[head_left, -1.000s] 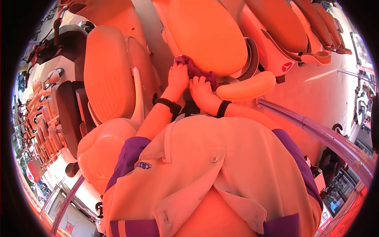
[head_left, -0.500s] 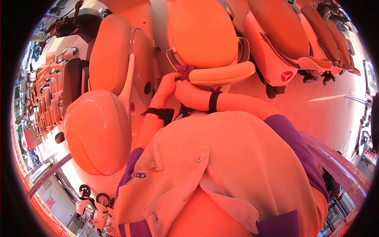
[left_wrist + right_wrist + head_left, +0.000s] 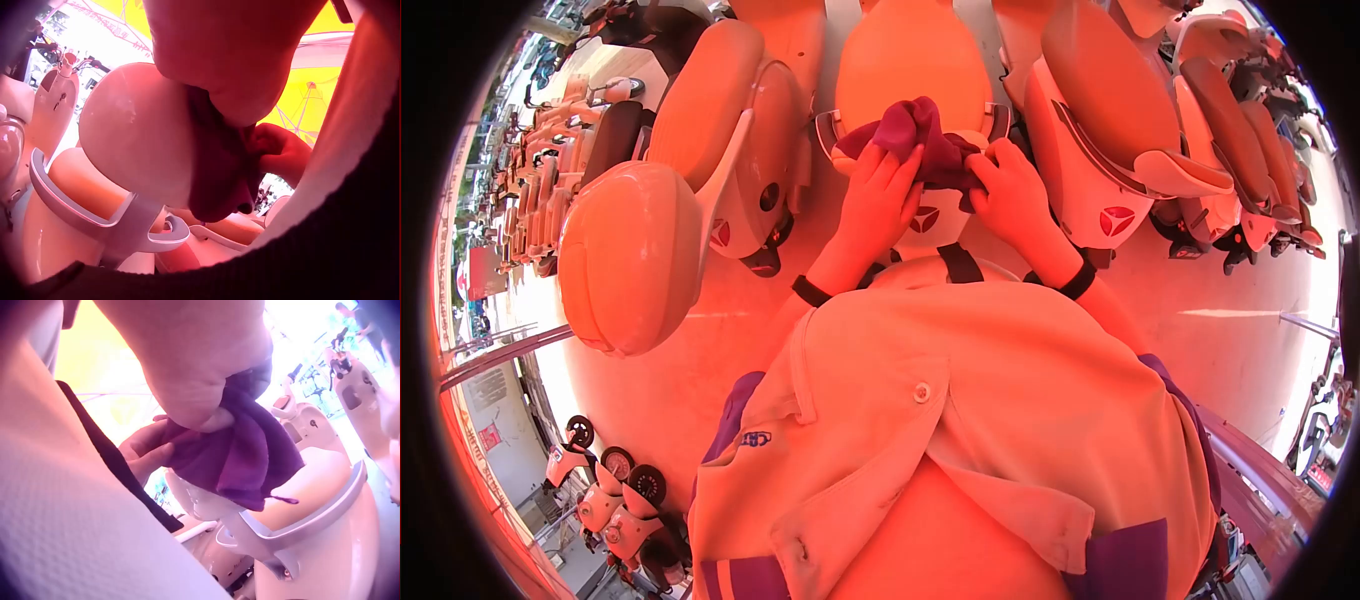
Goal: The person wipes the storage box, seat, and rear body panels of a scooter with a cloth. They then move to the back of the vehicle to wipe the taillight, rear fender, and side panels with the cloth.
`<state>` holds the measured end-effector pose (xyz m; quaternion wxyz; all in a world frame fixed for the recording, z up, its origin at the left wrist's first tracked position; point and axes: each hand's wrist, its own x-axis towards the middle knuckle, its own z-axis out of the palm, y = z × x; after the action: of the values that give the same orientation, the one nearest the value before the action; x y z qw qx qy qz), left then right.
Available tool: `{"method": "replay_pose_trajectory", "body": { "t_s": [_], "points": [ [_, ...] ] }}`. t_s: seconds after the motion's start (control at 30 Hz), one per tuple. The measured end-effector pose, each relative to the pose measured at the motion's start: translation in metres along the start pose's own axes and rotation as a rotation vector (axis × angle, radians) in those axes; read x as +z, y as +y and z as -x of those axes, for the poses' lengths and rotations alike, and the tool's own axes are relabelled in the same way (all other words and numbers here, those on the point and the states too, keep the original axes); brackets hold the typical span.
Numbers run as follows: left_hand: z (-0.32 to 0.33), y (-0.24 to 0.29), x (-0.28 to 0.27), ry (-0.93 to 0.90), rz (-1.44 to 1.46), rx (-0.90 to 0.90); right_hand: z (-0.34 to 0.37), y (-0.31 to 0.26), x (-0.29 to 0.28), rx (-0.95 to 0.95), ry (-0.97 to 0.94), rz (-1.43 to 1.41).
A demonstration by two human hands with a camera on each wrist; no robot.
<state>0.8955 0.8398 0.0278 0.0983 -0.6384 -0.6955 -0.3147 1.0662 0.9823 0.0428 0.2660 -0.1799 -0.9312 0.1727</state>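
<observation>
A crumpled purple cloth [image 3: 928, 145] lies between both hands, over the rear end of a scooter's seat [image 3: 912, 60]. My left hand [image 3: 884, 200] grips its near left part, fingers pointing forward. With bent fingers, my right hand [image 3: 1012, 188] pinches the cloth's right edge. The right wrist view shows the cloth [image 3: 244, 450] hanging in folds, with fingers of the left hand [image 3: 147, 450] on its other side. Behind the cloth in the left wrist view is the scooter's rounded, glossy backrest [image 3: 134, 128], above a grab rail [image 3: 75, 212].
Another scooter [image 3: 1100, 130] stands close on the right. On the left, one with a large rear top box [image 3: 630, 255] juts toward me. More scooters [image 3: 620, 500] stand at lower left, and a metal rail [image 3: 1260, 470] runs at lower right.
The head view has shifted, bringing the scooter's rear more squarely ahead. The hands have moved from low beside the backrest to above it, apart, with the cloth bunched up between them.
</observation>
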Motion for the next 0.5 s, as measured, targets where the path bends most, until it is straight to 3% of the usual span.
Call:
{"method": "replay_pose_trajectory", "body": {
  "t_s": [0.2, 0.3, 0.43, 0.5],
  "points": [
    [-0.038, 0.026, 0.007, -0.087, -0.081, 0.195, 0.014, 0.021, -0.005, 0.163, 0.051, 0.089],
    [-0.064, 0.045, 0.031, -0.179, -0.087, 0.2, 0.022, 0.05, 0.004, 0.301, 0.156, 0.047],
    [-0.081, 0.045, 0.053, -0.417, -0.235, 0.118, 0.024, 0.068, -0.003, 0.387, 0.132, -0.187],
    [-0.076, 0.036, 0.043, -0.277, -0.085, 0.092, 0.016, 0.058, -0.004, 0.447, 0.116, -0.333]
  ]
}}
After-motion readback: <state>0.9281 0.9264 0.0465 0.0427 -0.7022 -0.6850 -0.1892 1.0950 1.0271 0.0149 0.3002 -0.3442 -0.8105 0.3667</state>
